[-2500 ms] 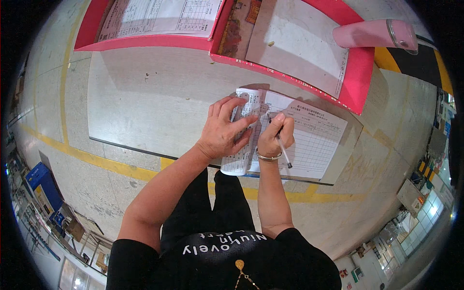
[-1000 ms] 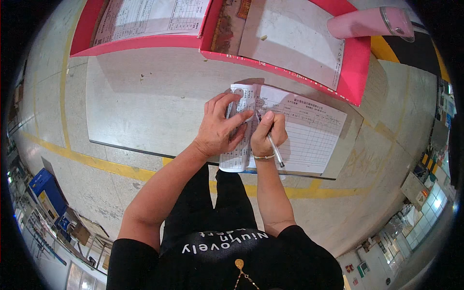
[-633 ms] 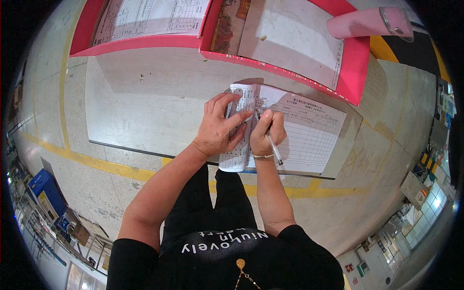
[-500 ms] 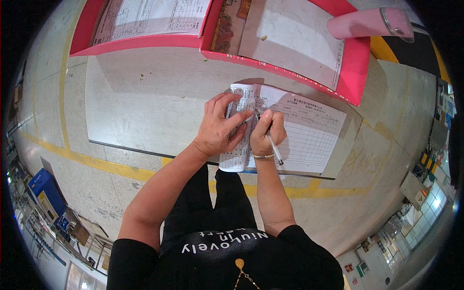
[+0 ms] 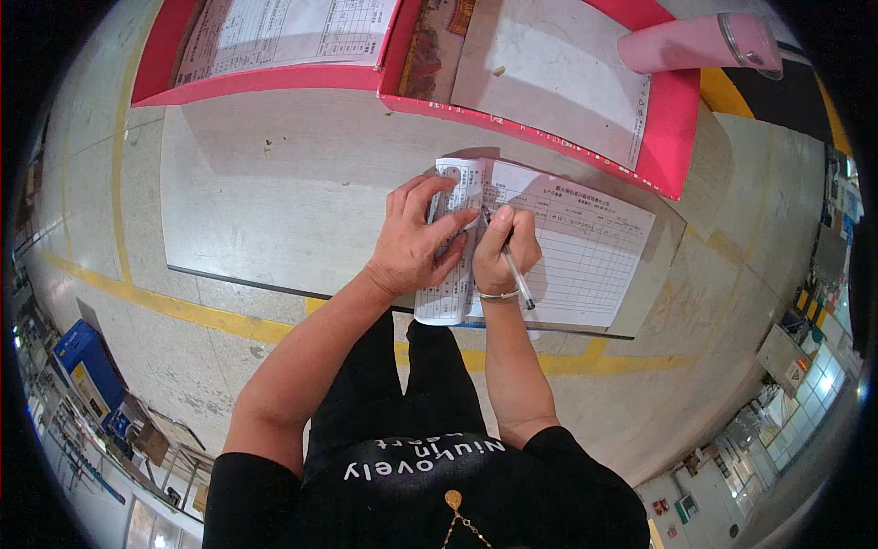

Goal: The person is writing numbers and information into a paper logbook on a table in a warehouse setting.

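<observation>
On the table's near edge lies a form pad (image 5: 585, 265) with a printed grid, its left pages (image 5: 448, 297) curled over in a roll. My left hand (image 5: 413, 240) rests on that roll, fingers apart, the thumb and fingertips pressing the paper down. Right beside it, my right hand (image 5: 506, 252) is closed around a clear pen (image 5: 521, 282) with a dark end. The pen slants, its tip at the sheet close to the rolled pages and my left fingertips. Some handwriting shows in the upper rows of the grid.
Pale table (image 5: 274, 192) bears two joined red trays: the left tray (image 5: 265, 80) and the right tray (image 5: 672, 151), both with papers inside. Across the right tray's corner lies a pink bottle (image 5: 690, 46). Yellow lines (image 5: 219, 316) mark the floor; a blue machine (image 5: 90, 361) stands far left.
The pen tip and my right hand have shifted very slightly at the same spot on the sheet. My left hand stays in place on the rolled pages.
</observation>
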Available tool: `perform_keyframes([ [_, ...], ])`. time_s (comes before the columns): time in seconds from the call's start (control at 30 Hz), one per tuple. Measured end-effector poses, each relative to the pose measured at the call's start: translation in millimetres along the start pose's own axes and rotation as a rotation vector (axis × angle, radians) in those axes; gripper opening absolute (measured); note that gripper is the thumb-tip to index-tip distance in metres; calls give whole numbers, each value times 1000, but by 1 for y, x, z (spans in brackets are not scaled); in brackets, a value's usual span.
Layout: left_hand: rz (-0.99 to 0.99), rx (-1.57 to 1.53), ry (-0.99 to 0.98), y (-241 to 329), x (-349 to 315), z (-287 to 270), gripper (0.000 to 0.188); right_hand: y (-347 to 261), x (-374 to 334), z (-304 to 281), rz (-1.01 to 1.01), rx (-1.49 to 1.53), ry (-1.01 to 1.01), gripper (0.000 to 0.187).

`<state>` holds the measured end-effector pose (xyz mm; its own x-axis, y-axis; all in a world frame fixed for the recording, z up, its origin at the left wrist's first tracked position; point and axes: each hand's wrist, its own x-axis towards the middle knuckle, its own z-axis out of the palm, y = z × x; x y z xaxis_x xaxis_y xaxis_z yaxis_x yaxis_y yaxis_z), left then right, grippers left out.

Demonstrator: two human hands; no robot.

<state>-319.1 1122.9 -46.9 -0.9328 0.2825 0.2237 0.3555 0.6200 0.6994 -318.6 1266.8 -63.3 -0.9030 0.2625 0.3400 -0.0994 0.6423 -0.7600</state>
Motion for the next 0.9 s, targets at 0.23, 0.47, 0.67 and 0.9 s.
perform_keyframes([
  [0.23, -7, 6, -5, 0, -1, 0, 41, 1, 0, 0, -27, -21, -4, 30],
  [0.47, -9, 3, -8, 1, 0, -1, 41, 2, -1, 0, -15, -14, -16, 31],
  [0.67, -5, 7, -18, 0, 0, -1, 42, 1, 0, 0, 2, -11, -6, 31],
  [0.9, -6, 12, -16, 0, 0, -1, 42, 1, -1, -1, -12, -24, 12, 31],
])
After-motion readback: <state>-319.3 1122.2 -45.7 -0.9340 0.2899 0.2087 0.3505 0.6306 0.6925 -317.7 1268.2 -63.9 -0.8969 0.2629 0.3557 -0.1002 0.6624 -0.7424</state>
